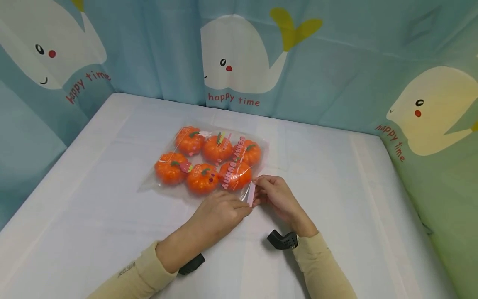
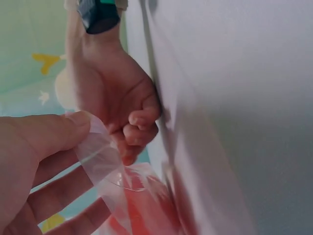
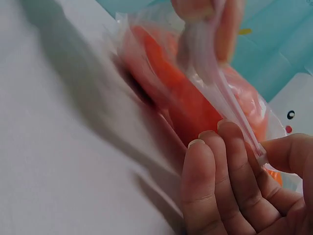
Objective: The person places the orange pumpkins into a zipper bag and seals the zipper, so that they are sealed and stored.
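Note:
A clear zip bag [image 1: 158,187] with pink lettering and bunny and strawberry prints lies flat on the table. Several small orange toy pumpkins [image 1: 203,180] with green stems fill it. My left hand [image 1: 220,211] pinches the near corner of the bag's mouth between thumb and fingers; the left wrist view shows this plastic edge [image 2: 100,152] from close up. Farther along the mouth, my right hand [image 1: 278,197] pinches a small zip slider [image 3: 262,155] on the pale pink strip [image 1: 252,195]. Whether the strip is sealed, I cannot tell.
A white cloth covers the table [image 1: 336,199]. Behind and at the sides hangs a blue-green curtain [image 1: 321,74] with whale prints. A black wrist camera [image 1: 282,240] sits under the right wrist, and another [image 1: 192,264] under the left.

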The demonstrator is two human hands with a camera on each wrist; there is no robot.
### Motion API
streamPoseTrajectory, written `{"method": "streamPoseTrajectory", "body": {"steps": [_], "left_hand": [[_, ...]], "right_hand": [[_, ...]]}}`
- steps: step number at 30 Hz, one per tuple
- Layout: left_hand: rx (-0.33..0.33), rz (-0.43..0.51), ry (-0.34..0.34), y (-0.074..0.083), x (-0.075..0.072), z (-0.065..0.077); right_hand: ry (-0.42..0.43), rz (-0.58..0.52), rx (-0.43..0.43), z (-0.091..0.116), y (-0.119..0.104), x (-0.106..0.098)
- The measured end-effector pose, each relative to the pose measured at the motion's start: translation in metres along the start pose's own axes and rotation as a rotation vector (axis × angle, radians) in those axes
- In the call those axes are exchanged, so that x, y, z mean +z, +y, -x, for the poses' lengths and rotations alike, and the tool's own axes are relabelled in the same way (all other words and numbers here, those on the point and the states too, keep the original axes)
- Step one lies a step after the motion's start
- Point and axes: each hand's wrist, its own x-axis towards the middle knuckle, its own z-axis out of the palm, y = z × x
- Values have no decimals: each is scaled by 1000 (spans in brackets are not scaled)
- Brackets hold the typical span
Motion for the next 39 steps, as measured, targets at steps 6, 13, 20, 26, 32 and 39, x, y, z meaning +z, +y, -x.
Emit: {"method": "streamPoseTrajectory", "body": {"steps": [6, 13, 20, 26, 32, 39], "left_hand": [[4, 79, -32, 8, -2, 1], [33, 106, -97, 17, -8, -2], [78, 118, -103, 23, -7, 1], [103, 112, -94, 23, -8, 0], [70, 169, -102, 22, -9, 1], [65, 160, -76, 26, -5, -1]], "right_hand": [[31, -9, 1, -1, 1, -9], [112, 7, -14, -2, -2, -23], [153, 2, -6, -1, -2, -33], [155, -2, -11, 0, -6, -37], [116, 24, -2, 1, -8, -39], [38, 103, 9, 6, -11, -44]]}}
